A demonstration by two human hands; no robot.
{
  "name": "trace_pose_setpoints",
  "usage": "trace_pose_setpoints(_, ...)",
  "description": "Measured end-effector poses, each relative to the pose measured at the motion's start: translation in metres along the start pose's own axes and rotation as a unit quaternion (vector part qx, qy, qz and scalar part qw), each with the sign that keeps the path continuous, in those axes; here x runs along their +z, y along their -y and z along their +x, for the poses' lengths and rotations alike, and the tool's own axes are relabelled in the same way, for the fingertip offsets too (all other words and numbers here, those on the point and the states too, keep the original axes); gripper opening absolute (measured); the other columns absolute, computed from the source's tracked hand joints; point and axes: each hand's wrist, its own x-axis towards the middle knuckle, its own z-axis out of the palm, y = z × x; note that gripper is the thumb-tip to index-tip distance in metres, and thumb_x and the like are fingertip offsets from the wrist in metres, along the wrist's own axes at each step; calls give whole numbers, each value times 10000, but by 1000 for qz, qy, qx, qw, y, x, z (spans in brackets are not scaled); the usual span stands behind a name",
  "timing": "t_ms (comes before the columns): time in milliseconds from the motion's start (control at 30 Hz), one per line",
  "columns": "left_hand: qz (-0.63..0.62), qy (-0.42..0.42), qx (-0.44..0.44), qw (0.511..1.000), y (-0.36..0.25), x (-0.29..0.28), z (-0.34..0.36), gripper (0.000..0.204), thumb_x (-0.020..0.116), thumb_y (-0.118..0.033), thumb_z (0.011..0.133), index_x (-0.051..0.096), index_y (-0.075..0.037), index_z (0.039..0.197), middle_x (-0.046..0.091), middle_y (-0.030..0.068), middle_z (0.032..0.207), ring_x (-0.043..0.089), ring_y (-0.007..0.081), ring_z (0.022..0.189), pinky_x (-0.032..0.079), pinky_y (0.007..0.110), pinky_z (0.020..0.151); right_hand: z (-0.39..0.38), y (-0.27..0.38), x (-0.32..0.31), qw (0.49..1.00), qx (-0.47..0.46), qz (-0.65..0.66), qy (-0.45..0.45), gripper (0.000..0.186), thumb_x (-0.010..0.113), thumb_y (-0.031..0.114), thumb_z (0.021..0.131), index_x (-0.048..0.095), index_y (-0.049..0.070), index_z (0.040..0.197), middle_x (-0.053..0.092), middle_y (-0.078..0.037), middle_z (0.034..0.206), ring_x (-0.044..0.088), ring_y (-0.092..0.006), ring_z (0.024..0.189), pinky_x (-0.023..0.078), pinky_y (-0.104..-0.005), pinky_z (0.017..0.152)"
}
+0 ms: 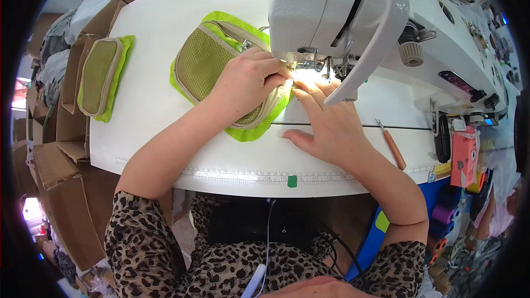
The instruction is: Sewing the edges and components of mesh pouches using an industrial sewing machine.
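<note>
A green mesh pouch (205, 58) with beige trim, a zipper and a bright lime border lies flat on the white table, its right edge by the lit needle area of the sewing machine (314, 65). My left hand (245, 83) rests over the pouch, thumb and fingers pinched on its edge close to the needle. From the other side, my right hand (334, 124) lies flat with fingers stretched and thumb spread. Its index fingertip touches the pouch's edge; other fingertips reach under the machine head, partly hidden. The needle tip is lost in glare.
A smaller green mesh piece (102, 79) lies at the table's left. An orange-handled seam ripper (393, 146) is right of my right hand. A ruler strip (237, 176) with green tape runs along the front edge. Cardboard boxes (63, 171) crowd the left side.
</note>
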Motion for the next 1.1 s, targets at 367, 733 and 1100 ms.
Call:
trace_pose_setpoints(367, -30, -10, -19, 999, 7, 4, -2, 97, 678, -160, 849, 736, -91, 888, 697, 52, 865, 639, 271, 919, 527, 397, 838, 1, 5, 7, 1000, 11, -16, 16, 775, 798, 417, 750, 520, 25, 1358, 533, -107, 1419, 494, -312, 1263, 345, -505, 1094)
trace_pose_setpoints(733, -6, -19, -84, 996, -10, 5, -2, 102, 713, -130, 836, 755, -82, 916, 715, 84, 910, 668, 275, 879, 543, 385, 801, 2, 13, 6, 993, -102, 56, -29, 636, 797, 332, 742, 595, 14, 1254, 594, -122, 1289, 534, -324, 1248, 437, -449, 1040)
trace_pose_setpoints(1100, -50, 59, -169, 983, -22, -9, 10, 161, 700, -139, 814, 750, -39, 930, 734, 128, 841, 714, 281, 774, 569, 377, 747, -7, -1, -10, 992, -64, 108, 9, 553, 798, 291, 765, 605, 74, 1236, 629, -104, 1249, 594, -299, 1186, 427, -475, 1087)
